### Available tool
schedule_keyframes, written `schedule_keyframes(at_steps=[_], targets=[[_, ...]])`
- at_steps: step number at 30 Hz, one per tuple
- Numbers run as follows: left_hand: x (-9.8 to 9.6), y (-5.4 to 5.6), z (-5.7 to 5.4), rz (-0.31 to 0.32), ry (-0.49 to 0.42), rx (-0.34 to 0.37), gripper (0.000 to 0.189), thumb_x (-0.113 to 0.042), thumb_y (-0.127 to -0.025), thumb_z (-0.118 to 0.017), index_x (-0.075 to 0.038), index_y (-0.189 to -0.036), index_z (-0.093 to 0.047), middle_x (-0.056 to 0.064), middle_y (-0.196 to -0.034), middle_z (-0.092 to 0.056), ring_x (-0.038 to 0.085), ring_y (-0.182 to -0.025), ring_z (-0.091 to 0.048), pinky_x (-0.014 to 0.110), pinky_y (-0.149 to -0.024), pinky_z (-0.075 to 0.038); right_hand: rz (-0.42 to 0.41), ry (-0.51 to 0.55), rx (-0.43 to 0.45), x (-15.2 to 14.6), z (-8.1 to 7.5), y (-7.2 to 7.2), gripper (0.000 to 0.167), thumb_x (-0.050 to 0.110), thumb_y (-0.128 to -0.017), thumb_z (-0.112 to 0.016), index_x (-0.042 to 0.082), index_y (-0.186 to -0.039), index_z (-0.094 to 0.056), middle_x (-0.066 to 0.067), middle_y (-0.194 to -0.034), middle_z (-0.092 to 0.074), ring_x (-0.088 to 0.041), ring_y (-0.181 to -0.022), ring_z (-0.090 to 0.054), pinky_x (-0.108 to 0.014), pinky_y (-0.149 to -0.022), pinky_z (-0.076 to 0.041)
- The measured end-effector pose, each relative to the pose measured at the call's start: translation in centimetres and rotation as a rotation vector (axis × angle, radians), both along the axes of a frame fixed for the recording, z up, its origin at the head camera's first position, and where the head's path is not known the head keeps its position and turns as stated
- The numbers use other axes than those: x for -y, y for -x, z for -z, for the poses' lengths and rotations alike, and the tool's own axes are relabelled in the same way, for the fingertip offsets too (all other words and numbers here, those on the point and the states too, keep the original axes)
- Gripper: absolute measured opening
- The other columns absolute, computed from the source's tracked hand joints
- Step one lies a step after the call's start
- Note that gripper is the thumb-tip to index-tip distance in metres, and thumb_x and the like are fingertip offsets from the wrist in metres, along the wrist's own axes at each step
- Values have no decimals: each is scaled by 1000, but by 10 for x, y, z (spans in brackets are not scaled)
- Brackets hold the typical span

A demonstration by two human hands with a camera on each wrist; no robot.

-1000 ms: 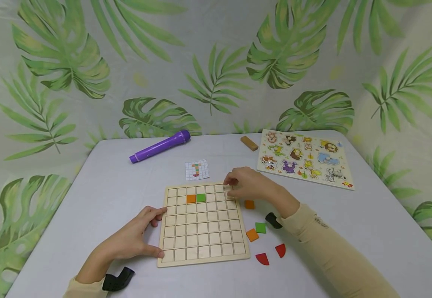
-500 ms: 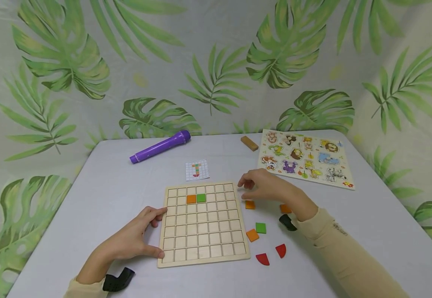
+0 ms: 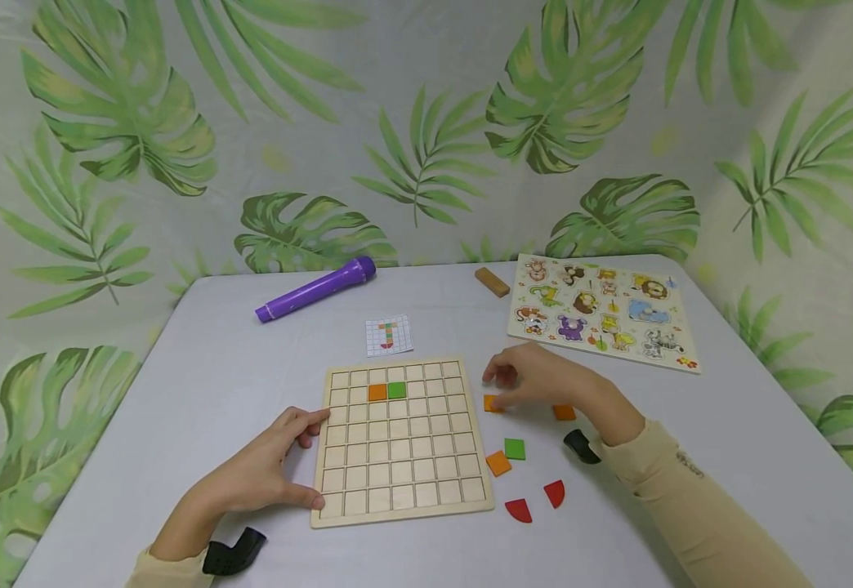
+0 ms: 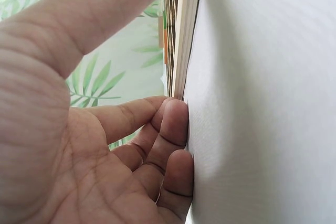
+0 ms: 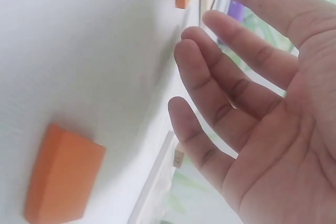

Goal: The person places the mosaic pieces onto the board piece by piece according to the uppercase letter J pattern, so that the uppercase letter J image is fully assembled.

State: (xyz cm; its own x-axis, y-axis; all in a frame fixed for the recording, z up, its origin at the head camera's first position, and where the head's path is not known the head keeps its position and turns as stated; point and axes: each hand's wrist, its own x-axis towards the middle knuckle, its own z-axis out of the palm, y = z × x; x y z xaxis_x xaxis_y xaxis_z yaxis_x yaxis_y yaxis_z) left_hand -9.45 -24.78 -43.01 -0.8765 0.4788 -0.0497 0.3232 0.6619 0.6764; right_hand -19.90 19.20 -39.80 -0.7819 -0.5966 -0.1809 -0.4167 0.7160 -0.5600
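My left hand (image 3: 268,464) rests at the left edge of a wooden grid board (image 3: 404,445), thumb and index fingertip spread apart against its rim (image 4: 184,40). An orange square tile (image 3: 377,392) and a green square tile (image 3: 396,390) sit side by side on the grid. My right hand (image 3: 540,376) hovers right of the board with relaxed fingers, holding nothing. Its thumb is above a loose orange tile (image 3: 491,403), partly hidden. Another orange tile (image 3: 564,412) lies under the wrist; an orange tile (image 5: 65,177) also shows large in the right wrist view.
Nearer the front lie an orange tile (image 3: 498,464), a green tile (image 3: 515,449) and two red quarter-circles (image 3: 518,511). A pattern card (image 3: 389,336) lies behind the board. Farther back are a purple microphone (image 3: 316,289), a wooden block (image 3: 492,282) and an animal puzzle (image 3: 603,314).
My right hand has moved off the board's upper right corner, rightward and slightly nearer, to the loose orange tile. The right-hand orange tile has come into sight. My left hand has stayed put.
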Motion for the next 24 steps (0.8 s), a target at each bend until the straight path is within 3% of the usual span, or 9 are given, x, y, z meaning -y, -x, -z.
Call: schedule_keyframes(at_steps=[9,24], targets=[[0,0,0,7,-4,0,114,-48,-68,-100,-8,-160,-46,-2,-123,-52,11,-114,-47,27,-101,-41,-25,25,33,-1,5,-4,26,20,-89,-89,12,-110,-76,0,-100,-70,-14,-93,-60,-27,-85,-53],[0,1,0,0,8,2,114,-48,-68,-100,-10,-161,-46,-3,-124,-51,10,-113,-46,24,-97,-39,-45,16,-9,-1,9,-3,19,15,-88,-88,13,-105,-78,3,-98,-72,-9,-89,-61,-25,-83,-54]])
